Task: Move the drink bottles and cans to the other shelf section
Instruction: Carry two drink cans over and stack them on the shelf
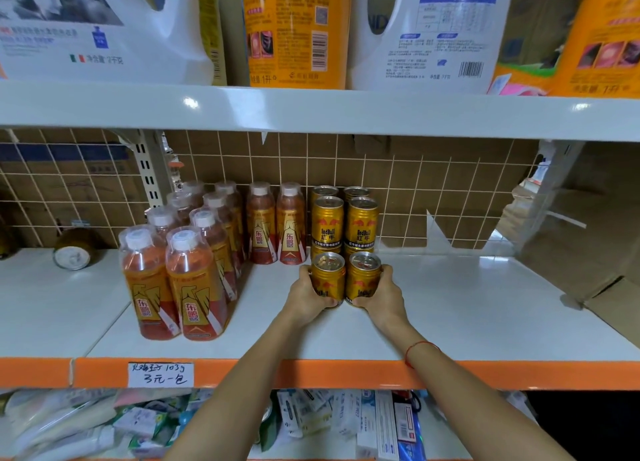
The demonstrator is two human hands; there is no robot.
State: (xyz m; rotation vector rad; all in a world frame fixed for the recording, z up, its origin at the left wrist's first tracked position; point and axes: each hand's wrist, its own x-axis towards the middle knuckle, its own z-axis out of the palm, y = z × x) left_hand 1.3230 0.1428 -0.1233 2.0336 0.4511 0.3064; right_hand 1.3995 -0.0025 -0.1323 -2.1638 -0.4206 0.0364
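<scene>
Two gold Red Bull cans stand side by side on the white shelf (pixel 467 304). My left hand (pixel 306 296) grips the left can (pixel 327 277), and my right hand (pixel 382 296) grips the right can (pixel 363 277). Behind them more gold cans (pixel 344 221) are stacked two high against the back grid. To the left stand several orange drink bottles with white caps (pixel 192 277), in rows running from the front toward the back, with two more bottles (pixel 277 225) beside the can stack.
A jar (pixel 72 249) lies on its side on the left shelf section. The shelf above holds big white and orange detergent jugs (pixel 298 30). Cardboard boxes (pixel 571 238) stand at the right end. A handwritten price tag (pixel 161 374) is on the orange shelf edge; packets fill the shelf below.
</scene>
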